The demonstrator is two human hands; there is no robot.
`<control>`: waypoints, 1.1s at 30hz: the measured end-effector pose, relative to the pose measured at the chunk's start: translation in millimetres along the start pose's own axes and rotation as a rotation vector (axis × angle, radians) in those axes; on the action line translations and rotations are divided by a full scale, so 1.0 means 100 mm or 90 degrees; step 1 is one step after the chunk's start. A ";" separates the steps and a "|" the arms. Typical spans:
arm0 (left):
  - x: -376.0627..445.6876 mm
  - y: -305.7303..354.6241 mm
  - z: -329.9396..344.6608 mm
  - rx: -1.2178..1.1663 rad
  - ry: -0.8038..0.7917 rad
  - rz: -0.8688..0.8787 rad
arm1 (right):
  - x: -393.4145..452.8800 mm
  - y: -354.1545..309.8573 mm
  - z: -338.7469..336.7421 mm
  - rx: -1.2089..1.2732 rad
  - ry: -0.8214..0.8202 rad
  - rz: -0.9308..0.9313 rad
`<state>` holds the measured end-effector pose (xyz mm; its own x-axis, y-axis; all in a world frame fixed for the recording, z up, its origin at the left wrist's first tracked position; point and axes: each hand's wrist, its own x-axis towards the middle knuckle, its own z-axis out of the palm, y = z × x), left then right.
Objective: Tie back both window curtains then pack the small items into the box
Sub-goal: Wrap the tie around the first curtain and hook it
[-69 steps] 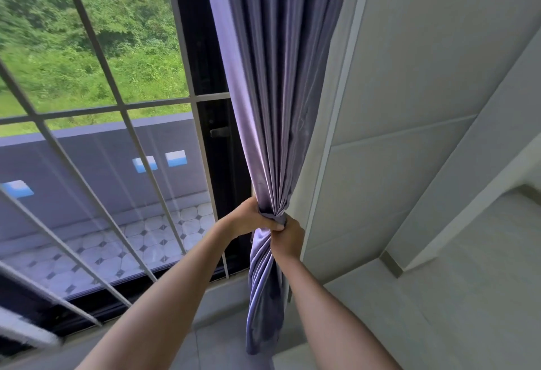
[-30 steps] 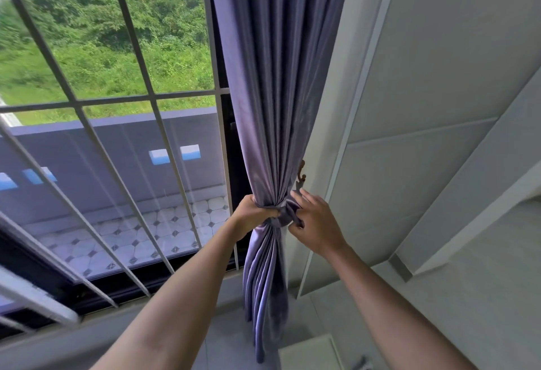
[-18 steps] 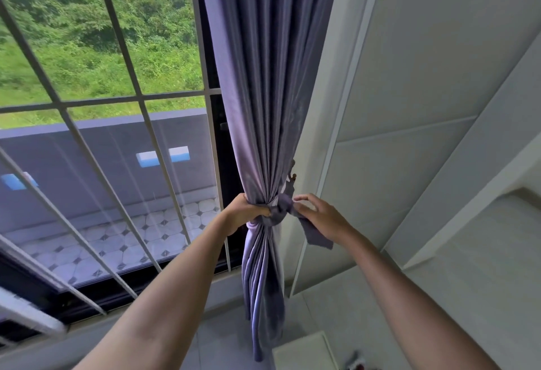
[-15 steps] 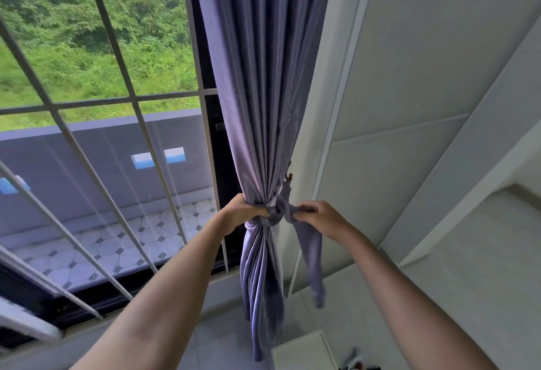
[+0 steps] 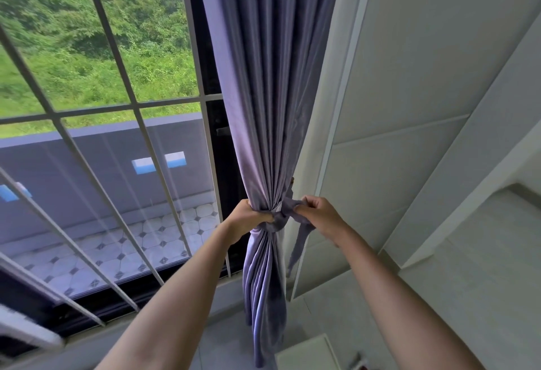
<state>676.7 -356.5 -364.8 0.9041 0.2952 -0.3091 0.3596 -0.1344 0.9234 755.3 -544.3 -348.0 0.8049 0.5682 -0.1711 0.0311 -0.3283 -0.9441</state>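
We see purple curtain (image 5: pixel 272 123) bunched at window's right edge; left hand (image 5: pixel 248 218) grips gather, right hand (image 5: pixel 320 217) pinches tie-back strip (image 5: pixel 295 240), fingers curled; knot half-formed; we judge second curtain, box packing remain

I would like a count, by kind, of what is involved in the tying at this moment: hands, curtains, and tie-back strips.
Hands: 2, the left hand and the right hand
Curtains: 1, the purple curtain
Tie-back strips: 1, the tie-back strip
Total: 4
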 end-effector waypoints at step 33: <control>-0.30 -0.24 -0.11 0.033 0.151 0.140 | -0.68 0.35 1.03 -0.164 0.146 -0.159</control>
<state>638.5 -351.3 -375.1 0.8849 0.4644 -0.0359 0.1781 -0.2662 0.9473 640.5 -516.4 -398.1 0.8640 0.4814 0.1478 0.3649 -0.3964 -0.8424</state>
